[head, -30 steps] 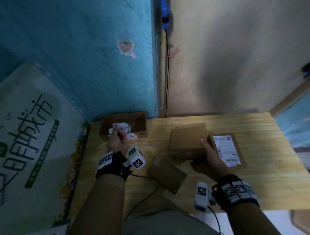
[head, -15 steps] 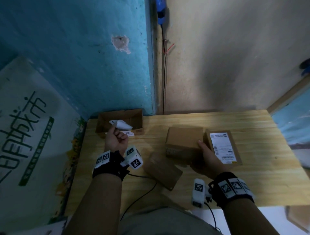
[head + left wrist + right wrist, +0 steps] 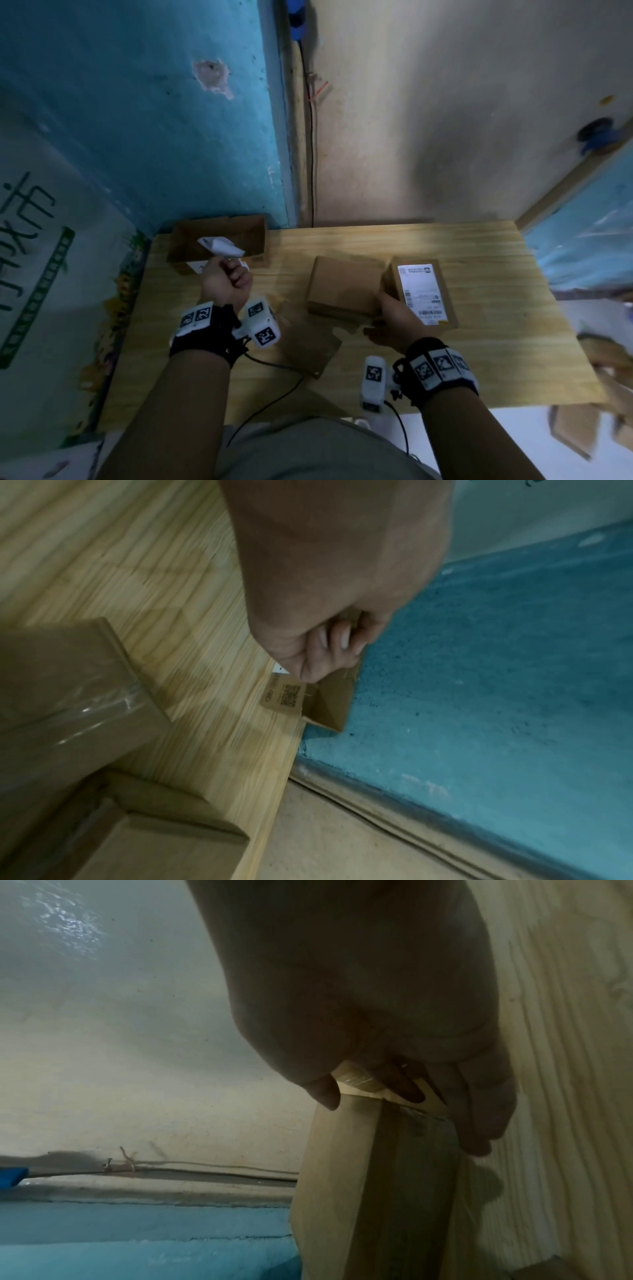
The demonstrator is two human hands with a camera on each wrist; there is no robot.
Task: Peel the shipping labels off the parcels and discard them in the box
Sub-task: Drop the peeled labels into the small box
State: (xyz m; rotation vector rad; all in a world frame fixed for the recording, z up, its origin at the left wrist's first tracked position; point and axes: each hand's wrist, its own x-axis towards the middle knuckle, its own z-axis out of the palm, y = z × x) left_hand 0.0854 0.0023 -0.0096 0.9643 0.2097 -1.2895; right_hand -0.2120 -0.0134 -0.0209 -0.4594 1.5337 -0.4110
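Observation:
My left hand [image 3: 224, 274] is curled just in front of the open cardboard box [image 3: 251, 236] at the table's far left corner. Its thumb and forefinger pinch the lower edge of a crumpled white peeled label [image 3: 221, 246] that stands over the box. In the left wrist view the other fingers [image 3: 337, 639] are curled in and the label is hidden. My right hand [image 3: 382, 308] grips the near right corner of a plain brown parcel [image 3: 342, 289], thumb on top [image 3: 325, 1096]. Right beside it lies a parcel [image 3: 445, 294] with a white shipping label [image 3: 419, 291].
A third flat brown parcel [image 3: 313, 342] lies near the front edge between my arms. The wooden table [image 3: 496, 325] stands against a blue and beige wall. A printed board [image 3: 51, 274] leans at the left, and loose cardboard [image 3: 582, 431] lies on the floor at the right.
My left hand has drawn back a little from over the box, so the label now shows above the fist. My right hand stays on the plain parcel.

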